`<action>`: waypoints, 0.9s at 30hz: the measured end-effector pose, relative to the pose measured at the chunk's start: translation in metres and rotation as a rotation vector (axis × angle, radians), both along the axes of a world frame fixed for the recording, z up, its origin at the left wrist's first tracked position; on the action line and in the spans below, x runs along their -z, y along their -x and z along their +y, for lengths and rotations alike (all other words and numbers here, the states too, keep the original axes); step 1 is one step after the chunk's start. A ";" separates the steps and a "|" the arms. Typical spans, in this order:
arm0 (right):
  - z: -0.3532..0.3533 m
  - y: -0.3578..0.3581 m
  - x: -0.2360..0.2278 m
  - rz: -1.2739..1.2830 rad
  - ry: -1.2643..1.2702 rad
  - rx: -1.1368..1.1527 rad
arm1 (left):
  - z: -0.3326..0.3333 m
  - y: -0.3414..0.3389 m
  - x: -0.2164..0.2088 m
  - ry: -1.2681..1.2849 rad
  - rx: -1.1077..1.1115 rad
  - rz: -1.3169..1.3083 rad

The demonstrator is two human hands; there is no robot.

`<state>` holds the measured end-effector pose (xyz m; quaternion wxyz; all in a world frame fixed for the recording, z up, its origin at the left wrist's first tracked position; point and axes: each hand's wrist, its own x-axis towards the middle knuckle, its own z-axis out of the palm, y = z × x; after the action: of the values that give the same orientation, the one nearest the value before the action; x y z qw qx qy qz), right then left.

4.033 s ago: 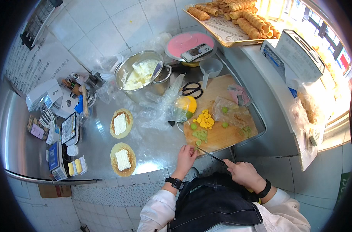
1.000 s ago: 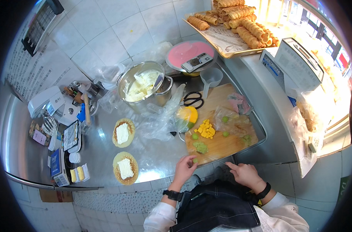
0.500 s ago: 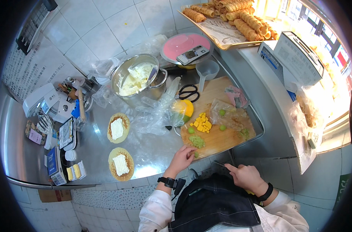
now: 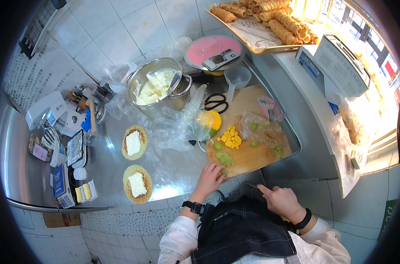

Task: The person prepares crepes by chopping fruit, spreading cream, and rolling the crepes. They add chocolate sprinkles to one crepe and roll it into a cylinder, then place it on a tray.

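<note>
Green fruit piece [image 4: 224, 173]: one, small; at the near left edge of the cutting board [image 4: 249, 161], between the left fingers.
Left hand [image 4: 211, 177]: fingers bent, thumb and forefinger closed on the green fruit piece.
Right hand [image 4: 280, 203]: fingers wrapped round the knife handle, forefinger stretched forward along it.
Knife [image 4: 252, 185]: one, thin blade; just beyond the near edge of the board, tip toward the left hand, apart from the fruit.
Chopped green fruit [image 4: 225, 159]: one heap, on the board, just beyond the left hand.
Round green fruits: three; one [image 4: 218, 146] left of the yellow cubes, two to their right, at or under a clear bag [image 4: 266, 132].
Yellow cubes [image 4: 231, 137]: one pile, mid-board.
Mango [image 4: 215, 119]: one, yellow and green, at the board's left edge, partly behind clear plastic.
Scissors [image 4: 216, 103]: one pair, black handles, near the far left edge of the board.
Pancakes: two, each bearing a white cream slab, on the metal table [image 4: 106, 176]; one farther [image 4: 144, 143], one nearer [image 4: 148, 185].
Pot [image 4: 168, 107]: one, steel, white cream inside, beyond the pancakes.
</note>
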<state>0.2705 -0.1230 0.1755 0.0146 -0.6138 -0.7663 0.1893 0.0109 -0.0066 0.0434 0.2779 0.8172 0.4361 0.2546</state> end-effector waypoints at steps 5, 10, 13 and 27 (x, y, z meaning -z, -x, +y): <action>0.009 0.003 -0.002 -0.031 0.049 -0.020 | 0.012 0.005 -0.004 0.026 0.101 0.067; 0.030 0.010 0.002 -0.040 0.143 -0.076 | 0.022 0.005 -0.004 0.000 0.161 0.048; 0.028 0.008 -0.007 -0.074 0.186 -0.077 | 0.021 0.005 -0.004 0.012 0.161 0.017; 0.011 0.006 0.007 0.052 0.144 0.027 | -0.005 -0.018 0.012 0.033 -0.279 -0.011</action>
<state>0.2648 -0.1124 0.1681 -0.0068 -0.6183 -0.7418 0.2595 0.0290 -0.0120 0.0313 0.2556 0.7426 0.5480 0.2880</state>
